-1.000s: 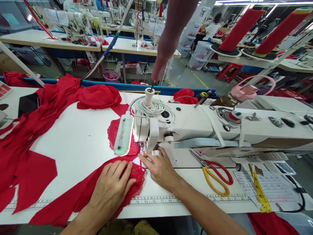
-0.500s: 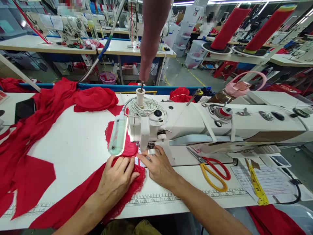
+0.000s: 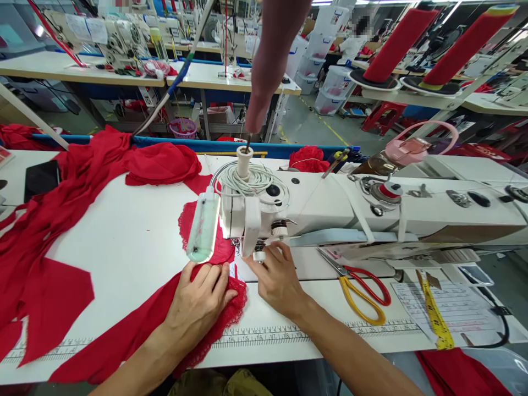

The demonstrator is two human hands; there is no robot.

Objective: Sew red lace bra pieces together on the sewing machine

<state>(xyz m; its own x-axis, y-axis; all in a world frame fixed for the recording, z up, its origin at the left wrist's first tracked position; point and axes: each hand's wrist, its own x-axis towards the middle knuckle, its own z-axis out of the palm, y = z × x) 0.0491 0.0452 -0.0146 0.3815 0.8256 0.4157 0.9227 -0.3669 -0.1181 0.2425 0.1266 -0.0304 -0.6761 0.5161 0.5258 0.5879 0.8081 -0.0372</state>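
My left hand (image 3: 198, 300) presses on the red lace-edged fabric (image 3: 235, 301), its fingers bent and gathered close to the needle area. The fabric runs under the head of a white sewing machine (image 3: 247, 220) and trails to the lower left. My right hand (image 3: 279, 278) is at the machine's needle end, right of the fabric. Its fingers are curled beside the small white knob (image 3: 259, 257), and their tips are partly hidden behind it. A small white patch (image 3: 232, 269) shows between my hands. The lit lamp (image 3: 203, 225) hangs above the fabric.
Scissors (image 3: 363, 291) with red and yellow handles lie right of my right hand. Beyond them are a yellow tape measure (image 3: 435, 311) and a written sheet (image 3: 406, 294). More red fabric (image 3: 78, 192) covers the left side. A ruler strip (image 3: 280, 334) runs along the table's front.
My right hand has shifted slightly right and up, away from the fabric edge and closer to the knob. My left hand stays on the fabric. The view has moved slightly.
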